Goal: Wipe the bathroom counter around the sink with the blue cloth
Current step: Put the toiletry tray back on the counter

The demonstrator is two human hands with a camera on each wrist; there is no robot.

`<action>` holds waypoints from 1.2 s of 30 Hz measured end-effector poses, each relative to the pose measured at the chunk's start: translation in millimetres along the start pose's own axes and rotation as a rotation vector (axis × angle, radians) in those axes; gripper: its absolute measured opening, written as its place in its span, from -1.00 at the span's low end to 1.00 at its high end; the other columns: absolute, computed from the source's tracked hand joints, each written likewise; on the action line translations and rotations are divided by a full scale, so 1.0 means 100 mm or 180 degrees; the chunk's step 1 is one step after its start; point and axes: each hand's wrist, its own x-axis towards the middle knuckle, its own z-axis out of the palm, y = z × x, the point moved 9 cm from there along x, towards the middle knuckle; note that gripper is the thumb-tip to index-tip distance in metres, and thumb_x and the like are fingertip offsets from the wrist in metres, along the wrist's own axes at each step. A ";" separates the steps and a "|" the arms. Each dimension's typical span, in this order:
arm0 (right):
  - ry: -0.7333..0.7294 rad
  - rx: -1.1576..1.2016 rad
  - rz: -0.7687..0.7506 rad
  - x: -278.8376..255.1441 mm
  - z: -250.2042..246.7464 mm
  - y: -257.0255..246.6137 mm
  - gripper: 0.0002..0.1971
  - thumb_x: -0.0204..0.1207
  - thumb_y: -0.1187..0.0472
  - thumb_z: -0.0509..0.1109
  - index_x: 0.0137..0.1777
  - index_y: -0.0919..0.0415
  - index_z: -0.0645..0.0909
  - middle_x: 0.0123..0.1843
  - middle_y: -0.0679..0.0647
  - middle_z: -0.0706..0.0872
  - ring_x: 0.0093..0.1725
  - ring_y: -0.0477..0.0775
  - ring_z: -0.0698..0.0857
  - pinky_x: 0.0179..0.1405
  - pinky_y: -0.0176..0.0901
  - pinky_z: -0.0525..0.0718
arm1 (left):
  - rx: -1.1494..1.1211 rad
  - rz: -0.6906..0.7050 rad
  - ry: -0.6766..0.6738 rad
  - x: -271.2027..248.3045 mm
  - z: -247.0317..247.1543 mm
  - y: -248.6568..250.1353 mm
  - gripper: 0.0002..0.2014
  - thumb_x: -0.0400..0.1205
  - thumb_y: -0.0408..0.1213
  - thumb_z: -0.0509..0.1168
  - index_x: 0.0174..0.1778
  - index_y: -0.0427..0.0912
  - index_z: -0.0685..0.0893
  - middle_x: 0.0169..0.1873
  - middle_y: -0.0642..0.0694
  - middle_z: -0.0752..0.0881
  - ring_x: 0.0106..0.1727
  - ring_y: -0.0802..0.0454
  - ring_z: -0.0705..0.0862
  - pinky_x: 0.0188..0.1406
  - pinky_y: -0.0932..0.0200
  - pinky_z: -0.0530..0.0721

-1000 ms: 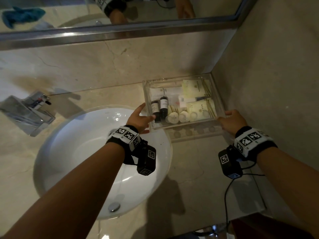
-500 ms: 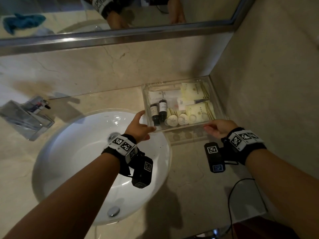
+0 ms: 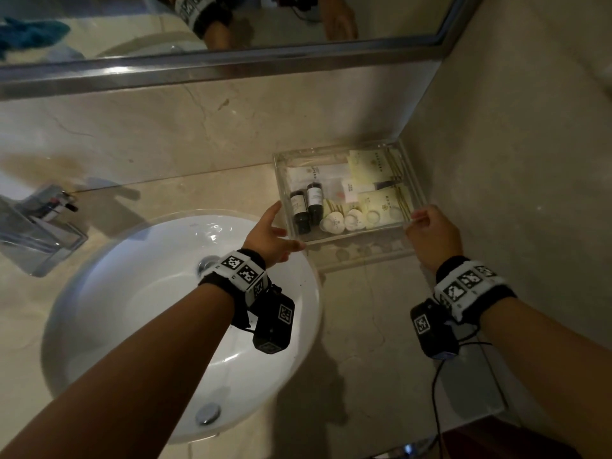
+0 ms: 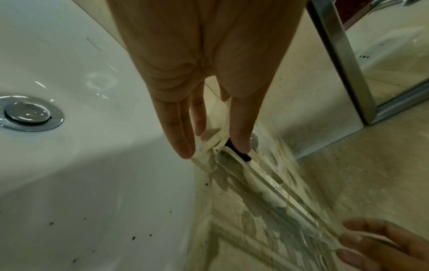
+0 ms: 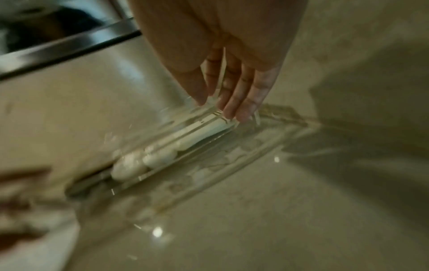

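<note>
A beige marble wall [image 3: 205, 127] fills the upper half of the head view, veined with thin dark cracks. Across the top of the frame runs a mirror [image 3: 298, 18] in a brushed metal frame [image 3: 231, 66], which turns a corner at the upper right. A second stone wall [image 3: 530, 160], plainer and greyer, takes up the right side and meets the marble wall in a vertical corner. At the left edge stands a square chrome faucet [image 3: 39, 226]. The light is dim and warm, with soft shadows on the stone and a bright glint on the mirror frame.

Marble counter [image 3: 381, 342] (sink [image 3: 139, 309], faucet [image 3: 39, 226])
</note>
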 end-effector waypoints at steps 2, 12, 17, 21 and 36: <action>-0.0114 -0.0841 -0.0656 -0.02 0.06 -0.23 -0.75 0.53 0.30 0.26 0.20 0.16 0.56 0.25 0.13 0.51 0.20 0.14 0.54 0.15 -0.06 0.57 | 0.0064 0.0008 -0.0026 0.01 0.01 0.02 -0.02 0.43 -0.43 0.52 0.63 0.21 0.11 0.32 -0.25 0.57 0.09 -0.13 0.69 -0.06 0.02 0.76; -0.0190 -0.2324 -0.1693 0.04 0.31 -0.45 -0.65 0.49 0.30 0.31 0.29 0.21 0.53 0.24 0.24 0.56 0.20 0.32 0.50 0.04 0.12 0.58 | 0.0277 0.0161 0.0051 0.09 0.02 0.10 -0.03 0.39 -0.29 0.57 0.61 0.16 0.13 0.26 -0.21 0.62 0.07 -0.11 0.71 0.02 0.00 0.73; -0.0084 -0.2042 -0.1987 0.07 0.31 -0.41 -0.56 0.40 0.47 0.41 0.30 0.32 0.58 0.23 0.38 0.63 0.14 0.44 0.62 0.05 0.25 0.65 | 0.0268 0.0197 0.0114 0.14 0.07 0.13 -0.04 0.36 -0.24 0.59 0.60 0.18 0.17 0.12 -0.10 0.68 0.19 -0.11 0.66 0.24 -0.15 0.64; -0.0163 -0.2008 -0.1921 0.10 0.33 -0.38 -0.55 0.47 0.46 0.35 0.38 0.27 0.54 0.34 0.35 0.57 0.27 0.42 0.55 0.15 0.23 0.61 | 0.0257 0.0219 0.0093 0.14 0.07 0.15 -0.04 0.36 -0.26 0.59 0.60 0.14 0.18 0.05 -0.06 0.66 0.12 -0.06 0.65 0.16 -0.05 0.68; -0.0397 -0.1872 -0.1729 0.25 0.31 -0.37 -0.49 0.61 0.44 0.17 0.56 0.23 0.31 0.44 0.30 0.44 0.37 0.31 0.45 0.27 0.04 0.48 | 0.0407 0.0165 0.0108 0.26 0.09 0.20 0.05 0.35 -0.23 0.59 0.66 0.10 0.07 0.15 -0.16 0.69 0.07 -0.04 0.70 -0.10 0.18 0.72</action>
